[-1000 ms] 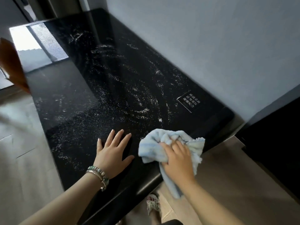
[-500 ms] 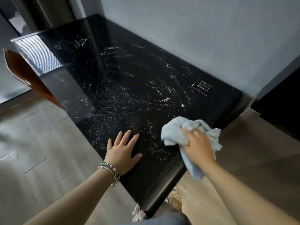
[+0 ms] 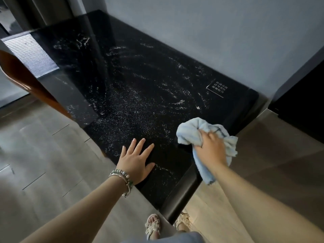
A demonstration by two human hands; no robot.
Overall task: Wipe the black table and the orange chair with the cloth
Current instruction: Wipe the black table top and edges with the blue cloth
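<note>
Gripping cloth (image 3: 190, 133), right hand (image 3: 211, 148) fingers curled | left hand (image 3: 135, 162) flat, fingers spread, on table (image 3: 140, 76) | chair (image 3: 26, 79) at left

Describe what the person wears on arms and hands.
No sleeves or gloves show. The wrist of the left hand carries a beaded bracelet of pale green and whitish beads plus a thin silver bangle. The right hand and its wrist wear nothing.
</note>
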